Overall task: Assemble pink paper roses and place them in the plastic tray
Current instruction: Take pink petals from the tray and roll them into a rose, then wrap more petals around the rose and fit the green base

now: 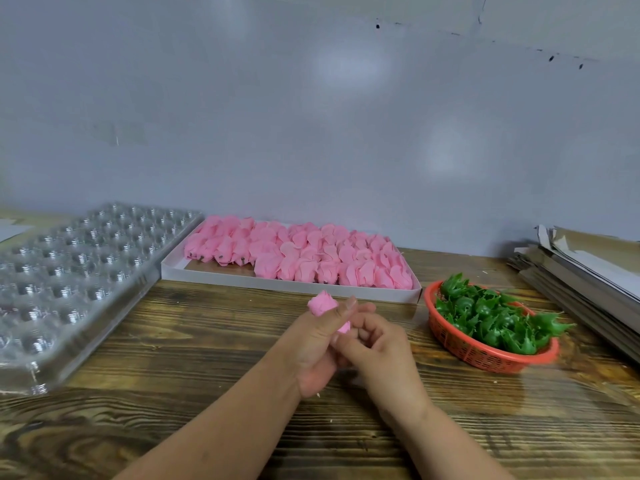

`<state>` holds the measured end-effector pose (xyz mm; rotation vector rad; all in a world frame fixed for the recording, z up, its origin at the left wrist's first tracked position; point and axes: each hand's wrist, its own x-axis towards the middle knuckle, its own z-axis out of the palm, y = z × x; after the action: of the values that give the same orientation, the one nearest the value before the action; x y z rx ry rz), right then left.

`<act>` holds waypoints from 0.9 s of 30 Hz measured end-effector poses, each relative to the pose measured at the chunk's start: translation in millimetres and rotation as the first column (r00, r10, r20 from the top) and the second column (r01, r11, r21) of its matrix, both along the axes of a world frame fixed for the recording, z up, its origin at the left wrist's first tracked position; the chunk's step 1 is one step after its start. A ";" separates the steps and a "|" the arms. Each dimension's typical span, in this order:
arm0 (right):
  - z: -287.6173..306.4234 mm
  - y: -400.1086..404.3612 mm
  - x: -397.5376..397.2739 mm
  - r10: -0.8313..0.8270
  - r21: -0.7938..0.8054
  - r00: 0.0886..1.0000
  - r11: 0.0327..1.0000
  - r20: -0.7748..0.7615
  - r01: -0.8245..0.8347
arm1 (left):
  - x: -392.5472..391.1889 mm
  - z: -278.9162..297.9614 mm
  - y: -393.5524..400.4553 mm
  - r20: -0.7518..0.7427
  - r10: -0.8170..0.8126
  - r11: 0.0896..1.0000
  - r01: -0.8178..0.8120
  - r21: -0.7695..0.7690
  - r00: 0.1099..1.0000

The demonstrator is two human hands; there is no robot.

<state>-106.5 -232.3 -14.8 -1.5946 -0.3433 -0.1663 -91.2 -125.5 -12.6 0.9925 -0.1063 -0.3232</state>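
Sitting against a plain grey wall (pixel 311 116), the grainy dark-wood tabletop (pixel 207 358) carries a clear dimpled plastic tray (pixel 79 271), a shallow white box (pixel 277 283) of crinkly pink petals (pixel 311 258) and a red mesh basket (pixel 485 356) of spiky green calyxes (pixel 498 320). Both hands, left hand (pixel 317 344) and right hand (pixel 384 348), curl round one pink paper rose (pixel 322 304) mid-table.

Bench (pixel 214 344): dark-stained wood, coarse visible grain, matt.
Plastic tray (pixel 74 271): clear moulded plastic, glossy, with bright reflections in its wells.
Petal box (pixel 277 284): white card, smooth and matt.
Petals (pixel 311 254): pink paper, soft, matt.
Basket (pixel 485 355): red plastic mesh, slight sheen.
Calyxes (pixel 491 315): green plastic, glossy.
Stacked sheets (pixel 588 271): grey-brown cardboard, dull.
Wall (pixel 311 116): pale, smooth, faintly reflective.
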 end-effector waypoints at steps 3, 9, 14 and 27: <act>2.1 -2.5 -0.4 0.121 0.098 0.986 0.989 -0.116 -0.110 | -1.7 0.1 1.6 0.034 -0.033 0.998 0.031 0.060 0.999; 6.2 -6.1 -0.2 0.328 0.257 0.893 0.933 -0.310 -0.253 | -0.6 -2.4 7.0 0.051 -0.123 0.989 0.118 0.089 0.991; 6.7 -7.1 1.0 0.398 0.318 0.848 0.902 -0.350 -0.292 | 0.6 -4.1 7.4 0.053 -0.129 0.988 0.124 0.088 0.990; 13.4 -29.1 9.8 0.159 -0.095 0.957 0.978 -0.243 -0.186 | 2.4 2.3 7.6 -0.067 -0.013 0.999 0.010 -0.045 0.998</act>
<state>-96.6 -261.4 -1.4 -1.6710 -0.3104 0.1797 -88.9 -117.8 -10.3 0.9366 -0.0573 -0.3629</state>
